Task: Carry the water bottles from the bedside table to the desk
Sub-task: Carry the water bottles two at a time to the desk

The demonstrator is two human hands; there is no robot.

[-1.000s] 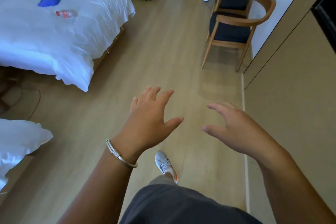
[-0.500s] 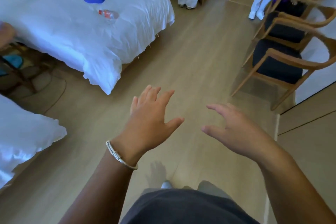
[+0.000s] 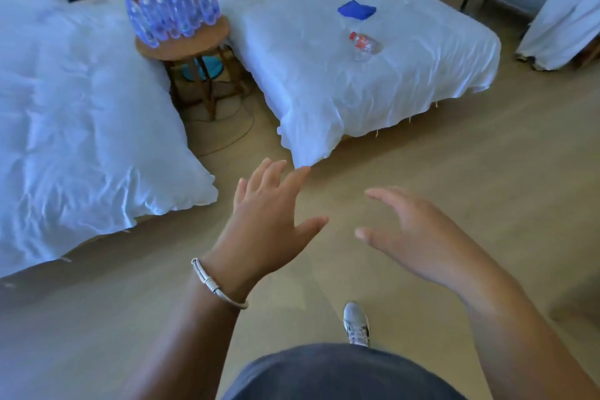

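At the far left lies a bed (image 3: 74,114) under a rumpled white duvet, its corner hanging near the wooden floor (image 3: 454,188). Just beside it, in the gap between the two beds, stands the round wooden bedside table (image 3: 191,44), and on its top the water bottles (image 3: 172,11) stand upright, packed together in a tight cluster, blurred in this view. Right of the table is a second bed (image 3: 324,81), with a blue cloth (image 3: 356,9) and a single clear bottle with a red label (image 3: 365,44) lying on its side on the sheet. In the foreground the left hand (image 3: 269,221), a silver bangle (image 3: 217,286) on its wrist, is spread wide and holds nothing. The right hand (image 3: 415,237), near it but apart, has loosely bent fingers and is likewise empty. Below them a white sneaker (image 3: 356,323) rests on the floor.
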